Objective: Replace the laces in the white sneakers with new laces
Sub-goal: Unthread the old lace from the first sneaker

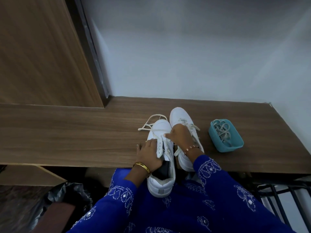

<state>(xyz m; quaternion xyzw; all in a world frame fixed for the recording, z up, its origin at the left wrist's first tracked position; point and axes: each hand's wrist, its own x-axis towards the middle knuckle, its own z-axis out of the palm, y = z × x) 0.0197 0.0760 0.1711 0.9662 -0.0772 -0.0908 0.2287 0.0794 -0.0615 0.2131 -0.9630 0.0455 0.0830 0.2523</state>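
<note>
From my head camera I see two white sneakers side by side on the wood-grain surface (67, 132), smooth and rounded at the toes. The left sneaker (160, 158) hangs its heel over the near edge, its flat cream lace (152, 122) loosened and looped past the toe. My left hand (149, 154) grips its side by the tongue. My right hand (180, 136) pinches that lace at the eyelets, lying over the right sneaker (180, 116). Near that shoe sits one teal plastic tub (225, 136), rectangular with rounded corners, holding coiled pale laces (222, 130).
</note>
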